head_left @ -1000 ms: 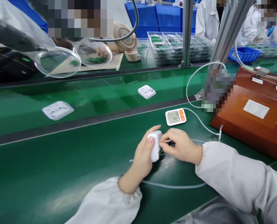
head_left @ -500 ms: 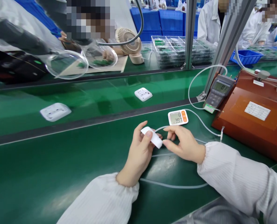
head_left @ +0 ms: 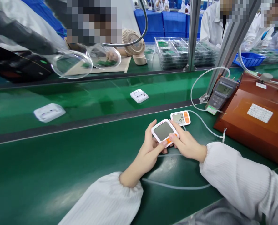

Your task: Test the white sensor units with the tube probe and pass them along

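Note:
Both hands hold a white blood pressure monitor (head_left: 162, 130) with a grey blank screen and orange buttons, its face turned up. My left hand (head_left: 150, 150) grips its left and lower edge, the thumb at the orange buttons. My right hand (head_left: 187, 142) closes on the right edge, its thumb also on the buttons. Just behind lies a second monitor (head_left: 176, 118) of the same kind, its screen lit with digits and partly hidden by my right fingers. A thin clear tube (head_left: 204, 123) runs from it toward the brown box.
A brown box (head_left: 242, 125) and a grey handheld pressure meter (head_left: 220, 93) stand at the right. On the green belt lie two white units, one nearer (head_left: 49, 112) and one farther (head_left: 139, 96). Behind are a fan (head_left: 133, 42), a compartment tray (head_left: 169, 59) and co-workers.
The monitor in my hands has turned from edge-on to screen up. My right hand has closed onto it, thumb on the buttons. Both belt units have shifted left.

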Tool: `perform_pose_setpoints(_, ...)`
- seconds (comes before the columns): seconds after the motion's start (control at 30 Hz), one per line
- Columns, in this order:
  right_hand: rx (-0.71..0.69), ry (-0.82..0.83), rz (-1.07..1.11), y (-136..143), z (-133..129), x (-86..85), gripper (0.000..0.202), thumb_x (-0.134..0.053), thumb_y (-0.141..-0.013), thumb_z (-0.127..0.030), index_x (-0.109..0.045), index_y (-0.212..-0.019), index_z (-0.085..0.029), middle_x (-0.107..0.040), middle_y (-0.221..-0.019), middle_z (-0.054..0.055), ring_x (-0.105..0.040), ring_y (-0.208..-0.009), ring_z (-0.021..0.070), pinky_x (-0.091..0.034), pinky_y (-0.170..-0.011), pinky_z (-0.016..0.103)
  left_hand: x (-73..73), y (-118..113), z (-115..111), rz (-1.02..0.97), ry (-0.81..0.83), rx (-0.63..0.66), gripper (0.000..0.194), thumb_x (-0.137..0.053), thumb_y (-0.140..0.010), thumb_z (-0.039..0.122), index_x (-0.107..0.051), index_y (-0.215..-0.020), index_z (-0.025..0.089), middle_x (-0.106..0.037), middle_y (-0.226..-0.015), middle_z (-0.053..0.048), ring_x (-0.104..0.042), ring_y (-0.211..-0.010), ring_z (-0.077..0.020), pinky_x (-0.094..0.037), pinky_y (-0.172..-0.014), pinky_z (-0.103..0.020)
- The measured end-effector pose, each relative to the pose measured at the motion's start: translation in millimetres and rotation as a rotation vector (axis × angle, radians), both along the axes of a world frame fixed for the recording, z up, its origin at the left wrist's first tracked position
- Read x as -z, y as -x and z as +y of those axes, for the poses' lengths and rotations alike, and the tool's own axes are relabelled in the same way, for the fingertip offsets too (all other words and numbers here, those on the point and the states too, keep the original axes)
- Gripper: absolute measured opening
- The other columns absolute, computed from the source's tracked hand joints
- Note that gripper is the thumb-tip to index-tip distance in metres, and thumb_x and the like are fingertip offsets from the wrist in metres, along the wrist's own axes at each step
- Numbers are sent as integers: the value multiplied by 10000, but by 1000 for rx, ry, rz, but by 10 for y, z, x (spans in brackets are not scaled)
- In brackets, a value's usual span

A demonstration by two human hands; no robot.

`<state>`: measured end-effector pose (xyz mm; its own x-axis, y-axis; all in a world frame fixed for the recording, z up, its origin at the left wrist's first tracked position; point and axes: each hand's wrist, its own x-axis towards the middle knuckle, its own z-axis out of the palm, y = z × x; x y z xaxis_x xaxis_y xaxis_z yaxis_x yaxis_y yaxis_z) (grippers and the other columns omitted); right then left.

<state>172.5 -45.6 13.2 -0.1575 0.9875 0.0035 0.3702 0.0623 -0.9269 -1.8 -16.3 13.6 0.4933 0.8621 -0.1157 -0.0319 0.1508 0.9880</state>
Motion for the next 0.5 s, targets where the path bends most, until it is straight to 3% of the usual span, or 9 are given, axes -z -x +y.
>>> perform_pose_setpoints(0.13, -18, 19, 54, -3, -6, -3, 569, -400, -1028, -352, -273, -1547, -158, -663, -878, 44, -610, -705, 166, -513, -784, 349, -26, -12, -4, -28, 2, -1, 862, -722, -840, 415, -160, -1484, 307, -570, -1121, -61, -604, -798, -156, -525, -591, -243)
perform_pose_setpoints(0.37, -12, -13, 93, 3, -17, -8, 554, -439, -1012, -323, -315, -1535, -186, -673, -822, 16, -643, -739, 161, -509, -786, 317, -9, 8, 6, -43, 28, 9, 828, -746, -824, 408, -195, -1433, 299, -580, -1131, -60, -607, -812, -148, -536, -640, -242)
perform_pose_setpoints(0.5, 0, -6, 76, 4, -16, 0, 551, -436, -1013, -327, -323, -1537, -196, -636, -733, -15, -615, -663, 148, -505, -749, 308, -8, 2, 12, -37, 31, 13, 829, -747, -822, 409, -193, -1427, 291, -588, -1079, -48, -608, -788, -142, -536, -640, -240)
